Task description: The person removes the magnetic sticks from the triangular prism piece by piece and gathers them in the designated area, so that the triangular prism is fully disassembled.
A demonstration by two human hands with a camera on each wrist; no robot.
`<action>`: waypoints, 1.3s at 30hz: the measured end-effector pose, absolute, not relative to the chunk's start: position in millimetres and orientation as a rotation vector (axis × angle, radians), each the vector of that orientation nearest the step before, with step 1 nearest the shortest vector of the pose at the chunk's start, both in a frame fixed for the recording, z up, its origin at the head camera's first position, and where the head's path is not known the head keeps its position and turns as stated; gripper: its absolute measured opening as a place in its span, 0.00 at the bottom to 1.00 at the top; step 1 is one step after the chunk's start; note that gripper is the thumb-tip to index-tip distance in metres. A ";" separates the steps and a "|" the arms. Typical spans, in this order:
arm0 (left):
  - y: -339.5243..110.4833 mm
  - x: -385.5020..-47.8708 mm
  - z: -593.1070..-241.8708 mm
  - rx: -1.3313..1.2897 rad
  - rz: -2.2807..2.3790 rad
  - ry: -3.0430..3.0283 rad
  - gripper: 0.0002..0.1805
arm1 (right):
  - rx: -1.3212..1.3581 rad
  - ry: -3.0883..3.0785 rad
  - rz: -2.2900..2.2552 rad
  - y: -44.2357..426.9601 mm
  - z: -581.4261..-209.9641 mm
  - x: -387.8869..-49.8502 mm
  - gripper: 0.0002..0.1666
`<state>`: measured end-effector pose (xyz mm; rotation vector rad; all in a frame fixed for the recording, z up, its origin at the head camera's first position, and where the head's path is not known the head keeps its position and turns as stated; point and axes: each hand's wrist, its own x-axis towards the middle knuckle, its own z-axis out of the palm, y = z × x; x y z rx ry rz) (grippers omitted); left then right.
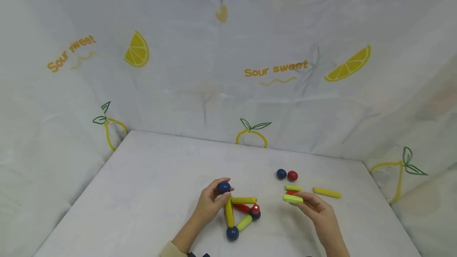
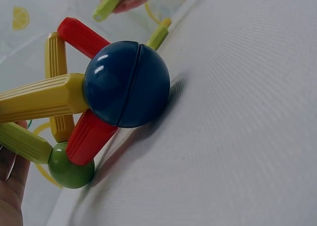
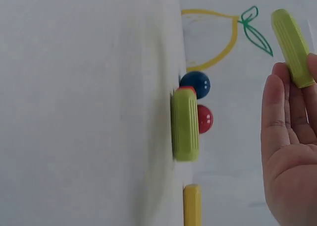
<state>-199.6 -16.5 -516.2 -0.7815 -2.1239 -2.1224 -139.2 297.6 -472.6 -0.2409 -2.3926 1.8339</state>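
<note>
In the head view my left hand [image 1: 208, 202] grips the blue ball [image 1: 224, 187] at the top of a frame built from rods and balls. A yellow rod [image 1: 229, 214] runs from near that hand to a lower blue ball [image 1: 232, 233]; a light green rod [image 1: 244, 223] links this to another blue ball with a red rod [image 1: 255, 209] standing on it. The left wrist view also shows a green ball [image 2: 72, 166] low on the frame. My right hand [image 3: 292, 127] pinches a short light green rod [image 3: 291, 47] above the table, apart from the frame.
Loose on the white table [image 1: 160, 177] lie a blue ball [image 1: 281, 174], a red ball [image 1: 292, 175], a light green rod [image 1: 293, 188] and a yellow rod [image 1: 327, 192]. Part of a red piece [image 1: 290, 192] shows behind the held rod. A lemon-print cloth [image 1: 200, 102] hangs behind.
</note>
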 end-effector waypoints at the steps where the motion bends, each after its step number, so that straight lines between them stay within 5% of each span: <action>1: -17.0 -199.9 -515.6 -0.784 -2.124 -2.120 0.20 | -0.278 -2.409 1.830 302.1 -474.7 -139.3 0.27; 13: -18.6 -199.9 -517.7 -0.845 -2.163 -2.052 0.22 | -0.608 -2.711 1.635 334.8 -494.8 -139.7 0.29; 28: -18.1 -200.2 -520.8 -0.848 -2.139 -2.064 0.21 | -0.573 -2.792 1.325 333.1 -515.1 -143.3 0.21; 39: -17.9 -195.9 -511.3 -0.845 -2.115 -2.065 0.22 | -0.566 -2.751 1.194 325.5 -513.5 -141.7 0.25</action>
